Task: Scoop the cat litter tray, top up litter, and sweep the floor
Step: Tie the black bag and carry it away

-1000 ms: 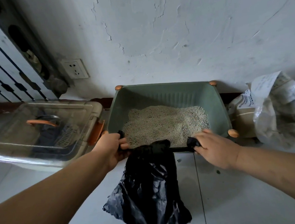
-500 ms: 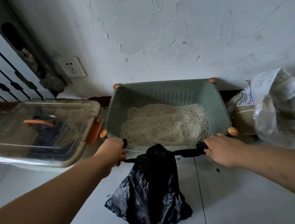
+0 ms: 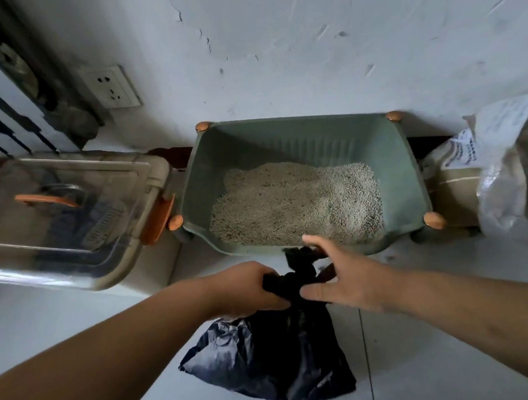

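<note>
Tying off the black bag (image 3: 276,361) at 6 o'clock: our left hand (image 3: 250,288) pinches its neck, our right hand (image 3: 342,278) is spread, gripping nothing. We risk a loose knot spilling waste. Litter tray (image 3: 394,164) at 12 o'clock, litter sack (image 3: 491,168) at 2.

Just beyond the hands (image 3: 303,284) stands the litter tray (image 3: 394,164) against the wall (image 3: 303,45), litter (image 3: 293,206) inside. A lidded box (image 3: 58,218) sits left of them, a sack (image 3: 515,169) right, and a bag (image 3: 276,361) hangs beneath them over the floor (image 3: 442,360).
</note>
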`<state>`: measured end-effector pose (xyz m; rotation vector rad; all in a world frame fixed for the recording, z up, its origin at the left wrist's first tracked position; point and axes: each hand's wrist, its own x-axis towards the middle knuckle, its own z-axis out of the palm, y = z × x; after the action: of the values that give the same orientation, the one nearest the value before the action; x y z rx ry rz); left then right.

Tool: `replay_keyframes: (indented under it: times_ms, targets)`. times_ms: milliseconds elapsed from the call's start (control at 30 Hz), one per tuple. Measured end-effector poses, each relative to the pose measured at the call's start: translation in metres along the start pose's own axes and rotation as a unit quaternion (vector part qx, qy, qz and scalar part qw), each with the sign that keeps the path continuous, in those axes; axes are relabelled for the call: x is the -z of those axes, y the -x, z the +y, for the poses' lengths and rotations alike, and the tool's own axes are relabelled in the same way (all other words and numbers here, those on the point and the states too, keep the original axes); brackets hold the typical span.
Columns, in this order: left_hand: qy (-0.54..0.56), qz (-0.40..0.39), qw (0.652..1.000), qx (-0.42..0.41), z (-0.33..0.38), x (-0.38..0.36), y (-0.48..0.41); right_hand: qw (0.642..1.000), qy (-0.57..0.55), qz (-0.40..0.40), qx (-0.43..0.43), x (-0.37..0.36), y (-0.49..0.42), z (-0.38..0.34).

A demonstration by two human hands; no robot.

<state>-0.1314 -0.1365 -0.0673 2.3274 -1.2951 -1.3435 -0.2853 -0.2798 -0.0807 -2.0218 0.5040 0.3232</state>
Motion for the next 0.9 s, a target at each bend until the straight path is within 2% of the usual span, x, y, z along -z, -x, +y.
replay_keyframes:
  times_ms: [100,200,300,333,400,467,533,600,767,900]
  targets:
    - [0.094,-0.013,0.995,0.023,-0.005,0.003,-0.005,0.997,0.010,-0.062,0.040,-0.015,-0.002,-0.005]
    - [0.119,-0.019,0.991,0.051,-0.010,-0.003,-0.011,0.995,0.057,-0.063,0.057,-0.031,-0.013,0.001]
    - [0.051,0.072,0.993,0.072,-0.017,-0.014,-0.016,0.992,0.111,-0.056,0.000,-0.042,-0.034,0.023]
    - [0.030,0.092,0.994,0.047,-0.017,-0.017,-0.012,0.993,0.102,-0.063,-0.014,-0.044,-0.037,0.028]
    - [-0.008,0.065,0.997,-0.028,-0.015,-0.024,-0.003,0.996,0.048,-0.070,-0.017,-0.048,-0.039,0.029]
    - [-0.087,0.005,0.995,-0.054,-0.010,-0.032,0.002,0.995,-0.063,-0.070,-0.035,-0.054,-0.036,0.027]
    - [-0.164,0.010,0.985,-0.042,-0.007,-0.042,0.000,0.977,-0.197,-0.031,-0.079,-0.063,-0.029,0.026]
    - [-0.141,0.040,0.989,-0.014,-0.002,-0.047,-0.003,0.952,-0.269,0.007,-0.144,-0.069,-0.020,0.025]
    - [-0.094,0.030,0.993,0.057,0.011,-0.050,0.004,0.944,-0.262,0.054,-0.192,-0.064,0.002,0.023]
    - [-0.019,0.002,0.994,0.104,0.031,-0.039,0.029,0.927,-0.269,0.155,-0.211,-0.048,0.028,0.009]
